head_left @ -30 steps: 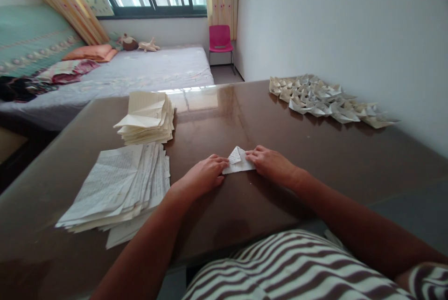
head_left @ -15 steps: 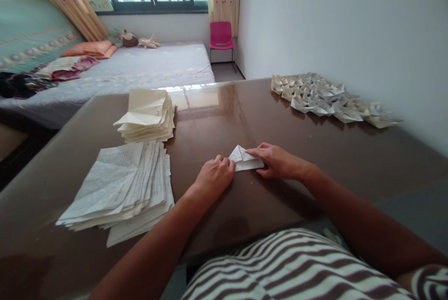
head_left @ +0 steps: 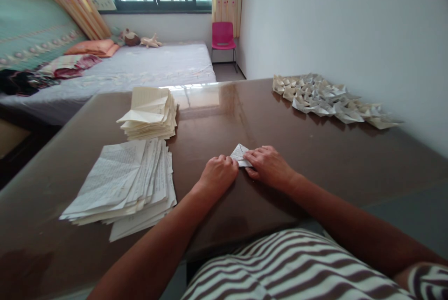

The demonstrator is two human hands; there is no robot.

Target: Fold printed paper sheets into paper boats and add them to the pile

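Observation:
A small sheet of folded paper [head_left: 239,151], white with writing on it, lies on the brown table in front of me, its pointed tip facing away. My left hand [head_left: 220,171] grips its left lower corner with curled fingers. From the other side, my right hand [head_left: 268,164] covers the right part of the paper, fingers on top and thumb at the lower edge. The paper's right end is hidden under that hand.
On the left of the table [head_left: 210,113] lie a stack of written white sheets [head_left: 115,174] and a stack of yellowish sheets [head_left: 150,104]. Several folded paper boats [head_left: 318,97] stand at the right back near the wall. Beyond are a bed [head_left: 175,59] and a pink chair [head_left: 223,36].
My right hand has slid left over the folded paper and now covers more of it. The lower flap that showed before is mostly hidden. My left hand stays at the left corner.

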